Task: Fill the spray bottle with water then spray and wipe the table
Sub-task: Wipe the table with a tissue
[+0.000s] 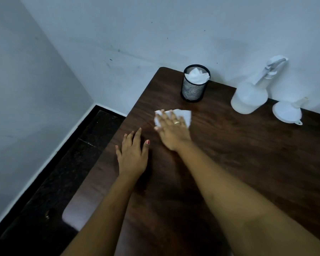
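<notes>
My right hand (172, 131) presses flat on a white tissue (184, 114) lying on the dark wooden table (238, 163), fingers spread over it. My left hand (132, 154) rests flat on the table near its left edge, fingers apart, holding nothing. A white spray bottle (251, 94) with its trigger head on stands at the back right against the wall. A white funnel (287, 112) sits upside down on the table just right of the bottle.
A black mesh cup (193, 87) stuffed with white tissues stands near the table's back left corner. The table's left edge drops to a dark floor (54, 182). White walls close in behind and at the left.
</notes>
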A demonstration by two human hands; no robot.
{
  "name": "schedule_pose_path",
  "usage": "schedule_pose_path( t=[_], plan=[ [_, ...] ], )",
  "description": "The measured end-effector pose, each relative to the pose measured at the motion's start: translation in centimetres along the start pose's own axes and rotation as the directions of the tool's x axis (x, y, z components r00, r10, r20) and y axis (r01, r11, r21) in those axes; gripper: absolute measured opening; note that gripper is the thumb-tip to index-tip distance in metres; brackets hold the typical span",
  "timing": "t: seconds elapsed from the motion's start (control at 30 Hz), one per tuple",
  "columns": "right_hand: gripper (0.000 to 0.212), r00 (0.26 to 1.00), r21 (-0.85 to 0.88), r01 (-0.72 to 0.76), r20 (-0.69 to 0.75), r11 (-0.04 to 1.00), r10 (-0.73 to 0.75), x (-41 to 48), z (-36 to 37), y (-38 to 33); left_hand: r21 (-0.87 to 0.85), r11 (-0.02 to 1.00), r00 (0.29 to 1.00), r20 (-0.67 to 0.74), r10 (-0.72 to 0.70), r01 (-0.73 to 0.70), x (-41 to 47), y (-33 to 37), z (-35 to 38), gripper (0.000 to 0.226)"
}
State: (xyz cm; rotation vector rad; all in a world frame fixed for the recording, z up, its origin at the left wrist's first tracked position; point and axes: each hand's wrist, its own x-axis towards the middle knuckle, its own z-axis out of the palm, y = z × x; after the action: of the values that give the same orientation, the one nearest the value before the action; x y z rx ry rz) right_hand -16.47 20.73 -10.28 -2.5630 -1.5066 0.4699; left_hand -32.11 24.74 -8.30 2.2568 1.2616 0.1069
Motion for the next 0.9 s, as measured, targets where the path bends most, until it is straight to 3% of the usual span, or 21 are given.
schedule_pose_path(
  t=[0.1, 0.2, 0.3, 0.4, 0.53, 0.63, 0.73, 0.8, 0.9],
  plan=[
    [0.058, 0.966, -0.074, 0.252, 0.076, 0.965, -0.247, -1.3, 1.6, -4.9, -0.023, 0.999, 0.999, -0.025, -0.043, 0.042, 0.2, -0.8, -0.4, 0.052],
    [0.066, 0.894, -0.242, 0.442, 0.201, 0.864, -0.401, -4.0, 2.9, -7.2, -0.046, 0.998, 0.998, -0.043, -0.050, 0.048, 0.1, -1.4, -0.8, 0.051],
    [0.054, 0.810, -0.095, 0.574, 0.206, 0.813, -0.549, -7.1, 3.6, -6.6, -0.059, 0.998, 0.997, -0.069, -0.022, 0.018, -0.5, -2.2, -1.4, 0.050],
    [0.055, 0.813, -0.031, 0.576, 0.132, 0.817, -0.568, -9.6, 3.8, -3.6, -0.077, 0.997, 0.998, -0.055, -0.022, 0.018, -1.3, -3.3, -2.0, 0.049],
    [0.056, 0.937, -0.092, 0.347, 0.082, 0.933, -0.340, -8.5, 2.2, -0.2, -0.042, 0.999, 0.999, -0.037, -0.004, 0.002, -2.5, -5.6, -2.9, 0.049],
    [0.054, 0.978, -0.089, 0.198, 0.090, 0.976, -0.190, -5.7, 1.5, -1.9, -0.034, 0.999, 0.999, -0.036, -0.001, -0.001, -3.3, -7.1, -3.5, 0.050],
    [0.055, 0.953, -0.085, 0.292, 0.109, 0.953, -0.282, -5.7, 2.6, -6.3, -0.031, 0.999, 0.999, -0.036, 0.038, -0.039, -4.1, -7.7, -3.7, 0.050],
    [0.061, 0.897, -0.076, 0.429, 0.153, 0.900, -0.415, -7.6, 3.7, -8.4, -0.030, 0.997, 0.997, -0.028, 0.071, -0.072, -4.6, -7.6, -3.7, 0.055],
    [0.053, 0.799, -0.106, 0.591, 0.211, 0.800, -0.563, -11.8, 5.4, -9.0, -0.025, 0.993, 0.993, -0.008, 0.114, -0.114, -5.2, -7.1, -3.0, 0.055]
  ],
)
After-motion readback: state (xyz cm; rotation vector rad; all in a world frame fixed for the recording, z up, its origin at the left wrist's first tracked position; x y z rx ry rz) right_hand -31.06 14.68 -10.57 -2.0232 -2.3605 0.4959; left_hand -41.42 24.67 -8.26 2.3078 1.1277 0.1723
